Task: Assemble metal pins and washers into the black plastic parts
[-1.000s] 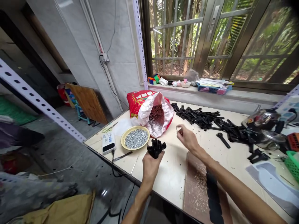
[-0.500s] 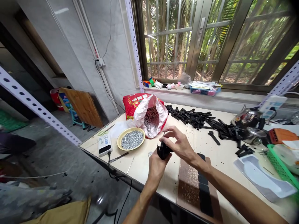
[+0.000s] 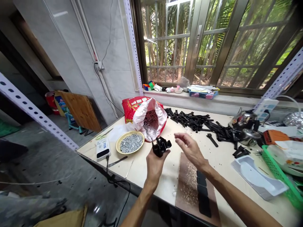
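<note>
- While the left hand (image 3: 154, 166) is clasping a bundle of black pieces (image 3: 161, 147), its grip is wrapping snugly around their lower parts, leaving the knobbly tops sticking out above the fist.
- The right hand (image 3: 192, 152) is hovering over the bench (image 3: 167, 186) with its grip partly open, fingers loosely bent; nothing is showing in it.
- The bundle is standing to the left of the right hand's fingertips, which are pointing its way across a small gap; its long axis seems to be running upward out of the fist.
- Just beyond the bundle, a red sack (image 3: 129, 108) is lying with its white-lined mouth facing the person, and long thin screws or nails (image 3: 151, 121) are filling it; the left hand is being the nearer of the 2.
- To the left, a yellow bowl (image 3: 117, 147) is holding small silvery bits (image 3: 131, 143), again nearer the left hand.
- Below the right wrist, a brown board (image 3: 181, 201) is carrying dark strips (image 3: 204, 195) and pale crumbs, the right forearm crossing above its far corner.
- Farther right, a heap of similar black parts (image 3: 194, 121) is spreading below the window, 1 loose part (image 3: 212, 140) lying nearer.
- The fist is hiding the bundle's lower ends, so its count is staying unclear; a thin spike at its left side is proving hard to identify.
- The frame's right edge is cutting off a green basket (image 3: 274, 170).
</note>
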Available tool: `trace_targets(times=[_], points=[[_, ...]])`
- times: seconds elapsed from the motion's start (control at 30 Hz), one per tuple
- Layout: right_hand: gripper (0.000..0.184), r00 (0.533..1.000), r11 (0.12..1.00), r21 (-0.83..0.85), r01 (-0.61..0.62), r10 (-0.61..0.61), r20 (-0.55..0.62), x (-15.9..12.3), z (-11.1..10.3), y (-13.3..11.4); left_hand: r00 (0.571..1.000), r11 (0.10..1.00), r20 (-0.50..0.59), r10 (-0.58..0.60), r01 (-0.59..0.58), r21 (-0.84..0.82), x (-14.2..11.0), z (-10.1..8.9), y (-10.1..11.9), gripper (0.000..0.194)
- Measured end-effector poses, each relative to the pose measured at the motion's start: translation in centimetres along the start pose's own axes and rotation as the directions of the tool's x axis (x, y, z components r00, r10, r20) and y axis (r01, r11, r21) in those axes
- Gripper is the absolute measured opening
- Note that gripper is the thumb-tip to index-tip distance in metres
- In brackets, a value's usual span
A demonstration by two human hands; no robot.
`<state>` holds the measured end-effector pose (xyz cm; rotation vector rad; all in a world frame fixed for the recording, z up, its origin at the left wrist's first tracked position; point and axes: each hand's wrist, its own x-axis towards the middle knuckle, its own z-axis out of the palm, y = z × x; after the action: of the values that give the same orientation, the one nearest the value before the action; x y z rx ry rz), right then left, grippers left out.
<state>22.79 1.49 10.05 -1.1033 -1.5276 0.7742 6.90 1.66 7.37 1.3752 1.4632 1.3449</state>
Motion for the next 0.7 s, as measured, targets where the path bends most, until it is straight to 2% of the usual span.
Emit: trace_targets(times=[0.07,0.13,0.23,0.3,0.4,0.5,0.6,0.7], points=[[0.041,0.985,0.988,0.069,-0.135,0.126,0.119,-0.9,0.7,0.8,0.998,0.998,0.048,-0.036,0.039,-0.055,0.2,0.6,0.0,0.047],[0.043,0.96,0.958,0.168,-0.231,0.196,0.202,-1.5,1.7,1.4,0.986,0.987,0.145,-0.086,0.104,-0.123,0.0,1.2,0.1,0.055],[0.048,0.947,0.893,0.336,-0.298,0.234,0.218,-1.6,2.9,1.7,0.954,0.95,0.296,-0.043,0.132,-0.285,-0.6,1.7,0.3,0.059],[0.05,0.963,0.884,0.389,-0.259,0.206,0.174,-1.6,3.2,1.5,0.938,0.927,0.346,0.014,0.118,-0.357,-0.9,1.7,0.3,0.057],[0.05,0.986,0.915,0.369,-0.165,0.148,0.075,-1.9,3.3,1.1,0.946,0.967,0.325,-0.012,0.094,-0.238,-0.6,1.8,-0.2,0.053],[0.047,0.984,0.916,0.36,-0.176,0.176,0.034,-2.6,3.2,0.9,0.964,0.991,0.26,-0.052,0.081,-0.102,-0.2,2.3,-0.8,0.049],[0.047,0.978,0.885,0.421,-0.201,0.205,0.037,-2.9,3.3,1.1,0.971,0.988,0.231,-0.054,0.086,-0.129,-0.2,3.0,-1.0,0.049],[0.049,0.975,0.842,0.505,-0.192,0.222,-0.001,-2.6,3.7,1.8,0.981,0.994,0.194,-0.001,0.023,-0.11,-0.6,3.6,-0.6,0.046]])
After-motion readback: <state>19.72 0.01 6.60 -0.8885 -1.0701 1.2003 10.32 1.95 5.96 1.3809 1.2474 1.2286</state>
